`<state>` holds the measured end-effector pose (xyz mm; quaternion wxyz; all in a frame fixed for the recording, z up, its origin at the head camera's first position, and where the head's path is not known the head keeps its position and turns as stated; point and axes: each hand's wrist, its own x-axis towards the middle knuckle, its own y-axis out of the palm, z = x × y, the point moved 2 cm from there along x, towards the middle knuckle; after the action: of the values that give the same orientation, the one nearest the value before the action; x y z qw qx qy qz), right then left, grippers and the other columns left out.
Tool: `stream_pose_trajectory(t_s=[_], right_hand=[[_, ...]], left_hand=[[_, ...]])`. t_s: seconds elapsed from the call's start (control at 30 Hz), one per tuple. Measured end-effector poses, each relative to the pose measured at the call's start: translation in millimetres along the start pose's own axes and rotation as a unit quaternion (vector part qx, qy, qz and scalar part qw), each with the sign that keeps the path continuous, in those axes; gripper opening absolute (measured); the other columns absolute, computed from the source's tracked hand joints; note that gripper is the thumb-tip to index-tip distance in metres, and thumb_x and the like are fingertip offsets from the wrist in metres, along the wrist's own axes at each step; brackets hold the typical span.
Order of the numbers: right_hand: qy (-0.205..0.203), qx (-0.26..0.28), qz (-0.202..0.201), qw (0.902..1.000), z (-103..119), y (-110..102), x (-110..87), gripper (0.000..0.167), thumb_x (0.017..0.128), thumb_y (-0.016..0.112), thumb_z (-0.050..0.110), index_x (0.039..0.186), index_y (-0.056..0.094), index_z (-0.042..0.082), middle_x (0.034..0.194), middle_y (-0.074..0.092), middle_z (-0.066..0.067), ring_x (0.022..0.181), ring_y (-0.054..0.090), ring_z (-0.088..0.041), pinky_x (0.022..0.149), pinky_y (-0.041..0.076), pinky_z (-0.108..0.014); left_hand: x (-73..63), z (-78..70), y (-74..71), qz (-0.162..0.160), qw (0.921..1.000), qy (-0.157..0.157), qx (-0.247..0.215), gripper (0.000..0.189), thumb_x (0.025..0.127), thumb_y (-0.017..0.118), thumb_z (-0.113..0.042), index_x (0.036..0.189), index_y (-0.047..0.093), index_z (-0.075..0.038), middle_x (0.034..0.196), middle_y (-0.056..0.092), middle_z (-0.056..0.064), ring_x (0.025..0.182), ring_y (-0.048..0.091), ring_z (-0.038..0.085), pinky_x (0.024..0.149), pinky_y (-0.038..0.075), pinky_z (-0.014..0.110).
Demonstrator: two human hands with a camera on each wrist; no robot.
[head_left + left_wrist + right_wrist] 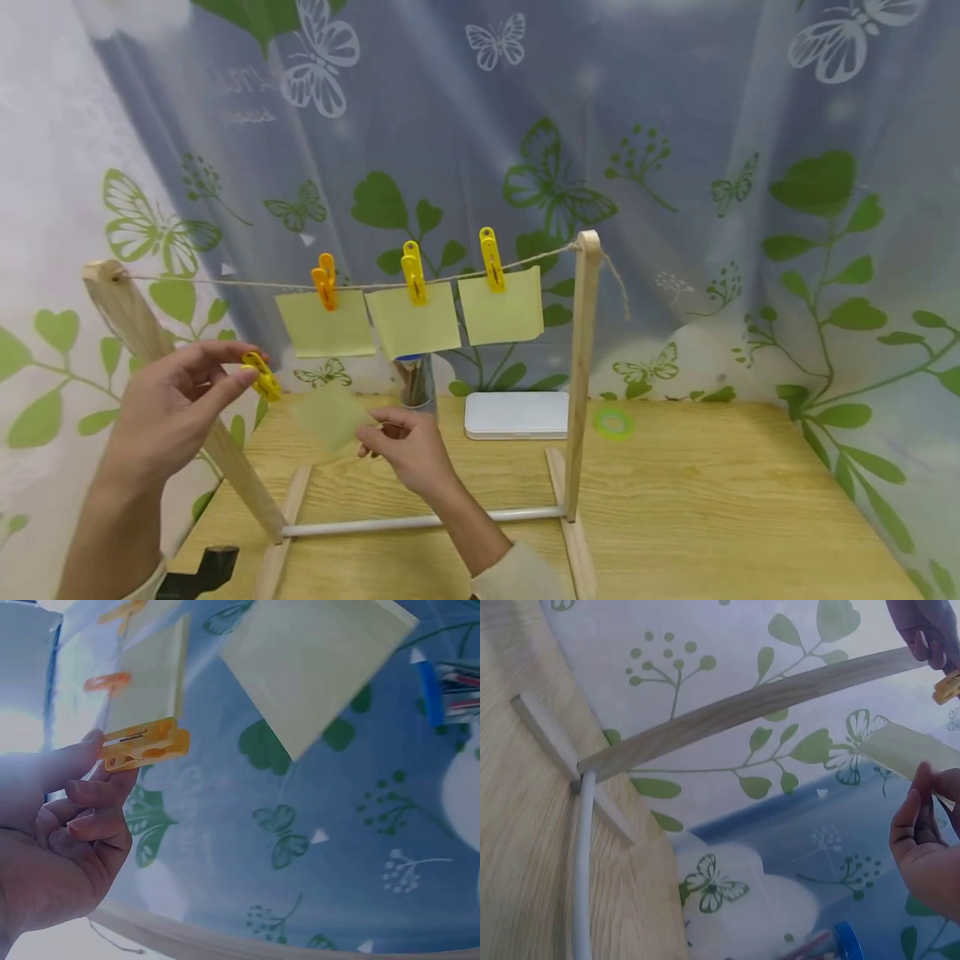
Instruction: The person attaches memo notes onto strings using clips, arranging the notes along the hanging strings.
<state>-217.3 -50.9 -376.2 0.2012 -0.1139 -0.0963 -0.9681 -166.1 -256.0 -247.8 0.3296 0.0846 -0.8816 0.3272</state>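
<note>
My left hand point(176, 400) pinches a yellow clothespin point(262, 377) between thumb and index finger, at the left of the wooden stand. In the left wrist view the same clothespin point(146, 744) lies across the fingertips. My right hand point(408, 446) pinches a loose pale yellow paper square point(330, 417) by its right corner, below the string. The right wrist view shows that paper point(907, 750) tilted above the thumb. On the string point(210, 282) hang three similar paper squares point(416, 321), fixed by an orange clothespin point(324, 282) and yellow clothespins point(491, 260).
The string runs between two wooden posts point(582, 375), joined low down by a white rod point(420, 523). Behind stand a clear cup point(417, 387) with a blue rim and a white case point(516, 415). A green ring point(613, 422) lies right on the wooden table point(712, 500).
</note>
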Motion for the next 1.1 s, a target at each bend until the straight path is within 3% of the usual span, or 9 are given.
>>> stream_pose_trajectory(t_s=[0.2, 0.3, 0.43, 0.5, 0.63, 0.8, 0.93, 1.03, 1.1], right_hand=[[0.002, 0.005, -0.005, 1.0000, 10, 25, 18.2, 0.031, 0.089, 0.065, 0.009, 0.118, 0.065, -0.001, 0.096, 0.065, -0.035, 0.064, 0.061, 0.000, 0.068, 0.052, -0.020], [0.007, 0.028, -0.012, 0.9995, 15, 35, 25.0, 0.032, 0.089, 0.065, 0.008, 0.118, 0.064, -0.003, 0.099, 0.066, -0.032, 0.067, 0.063, -0.002, 0.071, 0.054, -0.024], [0.017, 0.078, -0.021, 0.9966, 19, 47, 33.7, 0.035, 0.089, 0.064, 0.005, 0.122, 0.060, -0.007, 0.107, 0.066, -0.028, 0.069, 0.063, -0.003, 0.073, 0.055, -0.025], [0.021, 0.100, -0.018, 0.9946, 21, 52, 38.0, 0.035, 0.089, 0.063, 0.005, 0.122, 0.059, -0.007, 0.108, 0.065, -0.029, 0.069, 0.063, -0.001, 0.073, 0.054, -0.023], [0.024, 0.136, -0.010, 0.9903, 27, 60, 45.7, 0.032, 0.090, 0.062, 0.003, 0.120, 0.061, -0.006, 0.104, 0.065, -0.030, 0.071, 0.064, -0.002, 0.076, 0.054, -0.023], [0.025, 0.190, -0.013, 0.9813, 33, 70, 52.6, 0.028, 0.090, 0.059, -0.002, 0.117, 0.062, -0.007, 0.089, 0.069, -0.017, 0.070, 0.064, -0.004, 0.080, 0.054, -0.025], [0.029, 0.211, -0.008, 0.9769, 36, 77, 56.4, 0.026, 0.091, 0.058, -0.002, 0.115, 0.061, -0.012, 0.077, 0.066, -0.001, 0.071, 0.064, -0.004, 0.078, 0.053, -0.022], [0.024, 0.227, -0.015, 0.9735, 38, 81, 59.5, 0.025, 0.090, 0.059, -0.002, 0.110, 0.062, -0.017, 0.072, 0.064, 0.002, 0.071, 0.064, -0.006, 0.076, 0.053, -0.022], [0.020, 0.240, -0.022, 0.9704, 39, 82, 61.3, 0.025, 0.090, 0.059, -0.002, 0.108, 0.062, -0.019, 0.071, 0.065, 0.002, 0.071, 0.064, -0.006, 0.074, 0.054, -0.022]], left_hand=[[18.0, -10.5, -19.0, -0.054, 0.9981, 0.016, -0.024, 0.023, 0.085, 0.063, 0.009, 0.101, 0.066, -0.008, 0.083, 0.066, -0.021, 0.067, 0.060, -0.005, 0.066, 0.046, 0.005], [28.8, -17.5, -25.2, -0.064, 0.9934, 0.055, -0.079, 0.022, 0.083, 0.062, 0.014, 0.099, 0.067, -0.001, 0.086, 0.070, -0.015, 0.070, 0.063, -0.002, 0.065, 0.047, 0.006], [42.6, -26.9, -33.5, -0.064, 0.9728, 0.100, -0.199, 0.019, 0.081, 0.059, 0.020, 0.095, 0.066, 0.010, 0.090, 0.074, -0.004, 0.073, 0.067, 0.004, 0.065, 0.049, 0.009], [49.2, -32.0, -36.9, -0.065, 0.9583, 0.100, -0.260, 0.017, 0.081, 0.059, 0.021, 0.094, 0.065, 0.012, 0.089, 0.074, 0.001, 0.075, 0.069, 0.007, 0.066, 0.051, 0.010], [62.2, -41.8, -41.6, -0.070, 0.9457, 0.099, -0.301, 0.013, 0.080, 0.060, 0.020, 0.090, 0.065, 0.013, 0.086, 0.074, 0.005, 0.071, 0.069, 0.010, 0.064, 0.051, 0.011], [74.6, -48.8, -45.4, -0.067, 0.9649, 0.078, -0.242, 0.011, 0.080, 0.064, 0.015, 0.088, 0.067, 0.008, 0.084, 0.075, 0.000, 0.056, 0.058, 0.007, 0.050, 0.040, 0.012], [80.3, -48.3, -47.3, -0.061, 0.9903, 0.053, -0.113, 0.012, 0.083, 0.066, 0.007, 0.087, 0.069, -0.003, 0.080, 0.072, -0.011, 0.046, 0.041, 0.006, 0.042, 0.027, 0.022], [82.9, -44.9, -49.1, -0.050, 0.9975, 0.029, -0.040, 0.014, 0.085, 0.067, 0.001, 0.087, 0.069, -0.013, 0.074, 0.068, -0.018, 0.041, 0.033, 0.006, 0.038, 0.023, 0.028], [83.8, -41.6, -49.7, -0.041, 0.9986, 0.011, -0.031, 0.013, 0.086, 0.067, -0.002, 0.087, 0.069, -0.015, 0.073, 0.067, -0.019, 0.038, 0.030, 0.007, 0.036, 0.020, 0.030]])
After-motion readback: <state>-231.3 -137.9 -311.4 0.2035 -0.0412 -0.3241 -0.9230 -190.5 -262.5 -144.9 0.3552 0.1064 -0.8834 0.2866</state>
